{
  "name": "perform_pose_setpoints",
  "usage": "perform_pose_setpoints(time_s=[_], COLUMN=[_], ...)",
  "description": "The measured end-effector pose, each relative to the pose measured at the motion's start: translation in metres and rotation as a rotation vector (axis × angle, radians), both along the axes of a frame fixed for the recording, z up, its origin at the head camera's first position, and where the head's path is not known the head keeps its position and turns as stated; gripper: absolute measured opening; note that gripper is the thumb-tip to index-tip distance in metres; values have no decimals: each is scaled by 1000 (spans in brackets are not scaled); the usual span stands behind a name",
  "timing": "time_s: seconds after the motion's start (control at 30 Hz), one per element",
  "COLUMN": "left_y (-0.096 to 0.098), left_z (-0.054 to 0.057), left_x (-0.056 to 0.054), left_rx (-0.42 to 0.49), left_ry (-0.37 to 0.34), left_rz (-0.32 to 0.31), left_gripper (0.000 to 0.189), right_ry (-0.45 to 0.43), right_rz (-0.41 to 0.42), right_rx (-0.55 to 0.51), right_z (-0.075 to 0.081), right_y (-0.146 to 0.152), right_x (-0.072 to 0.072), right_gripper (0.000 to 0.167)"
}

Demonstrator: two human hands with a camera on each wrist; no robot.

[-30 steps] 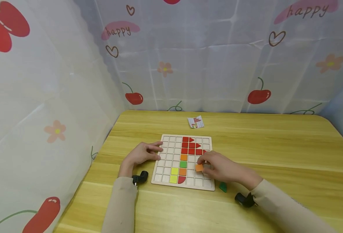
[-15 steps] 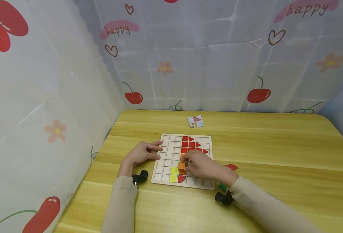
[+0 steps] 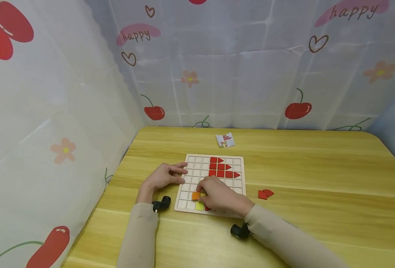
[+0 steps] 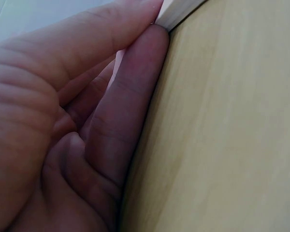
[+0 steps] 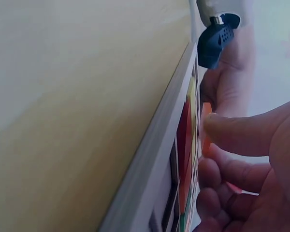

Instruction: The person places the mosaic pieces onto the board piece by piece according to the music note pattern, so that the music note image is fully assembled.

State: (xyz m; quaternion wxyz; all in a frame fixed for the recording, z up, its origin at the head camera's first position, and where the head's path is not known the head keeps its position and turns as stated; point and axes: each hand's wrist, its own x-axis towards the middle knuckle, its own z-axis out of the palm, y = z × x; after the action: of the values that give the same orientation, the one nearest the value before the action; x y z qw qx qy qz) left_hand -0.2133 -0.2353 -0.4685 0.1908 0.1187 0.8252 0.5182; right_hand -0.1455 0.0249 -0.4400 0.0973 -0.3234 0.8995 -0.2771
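My right hand [image 3: 219,193] pinches an orange square tile [image 3: 195,196] between thumb and fingers, over the lower left part of a wooden grid board [image 3: 190,166]. In the right wrist view the orange tile [image 5: 205,125] stands just off the board's surface. A yellow tile [image 3: 199,206] shows below the fingers; other tiles in the lower middle are hidden by the hand. Red squares and triangles [image 3: 221,166] fill cells in the upper rows. My left hand [image 3: 164,175] rests against the board's left edge, its thumb [image 4: 101,34] and a finger touching the rim.
A small printed card [image 3: 225,140] lies behind the board. Red loose pieces [image 3: 266,194] lie on the wooden table [image 3: 318,167] to the right. A curtain with cherries stands behind and at the left. Black wrist cameras [image 3: 240,230] sit below both hands.
My right hand has carried the orange tile leftward across the board, from its right side to the lower left cells. The left hand has kept its place at the edge.
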Motion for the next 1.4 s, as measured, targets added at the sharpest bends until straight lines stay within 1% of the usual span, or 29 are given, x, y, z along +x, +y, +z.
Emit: perform_pose_setpoints(time_s=[0.2, 0.37, 0.5, 0.77, 0.93, 1.03, 1.2, 1.3, 1.4], left_y=[0, -1, -1, -2, -1, -1, -1, -1, -1], left_z=[-1, -1, -2, -2, -1, -1, -2, -3, -3], left_x=[0, 0, -1, -1, -1, -1, -1, -1, -1], left_rx=[1, 12, 12, 16, 18, 14, 16, 10, 1], left_ry=[4, 1, 0, 3, 2, 0, 3, 5, 2], left_rz=[-6, -6, -8, -11, -10, -7, -4, -2, 2], left_gripper=[32, 33, 33, 33, 34, 33, 33, 33, 33], right_ry=[-13, -22, -28, -27, -22, -19, -27, -21, 9], right_rz=[-73, -108, -113, -124, -125, -123, -135, -156, -176], right_rx=[31, 62, 80, 79, 80, 67, -2, -35, -58], right_z=[0, 1, 2, 1, 2, 5, 10, 11, 11], right_y=[-10, -16, -19, -19, -18, -16, -5, 5, 16], right_x=[3, 4, 4, 4, 4, 5, 7, 8, 8], right_gripper=[20, 20, 20, 16, 17, 18, 21, 18, 13])
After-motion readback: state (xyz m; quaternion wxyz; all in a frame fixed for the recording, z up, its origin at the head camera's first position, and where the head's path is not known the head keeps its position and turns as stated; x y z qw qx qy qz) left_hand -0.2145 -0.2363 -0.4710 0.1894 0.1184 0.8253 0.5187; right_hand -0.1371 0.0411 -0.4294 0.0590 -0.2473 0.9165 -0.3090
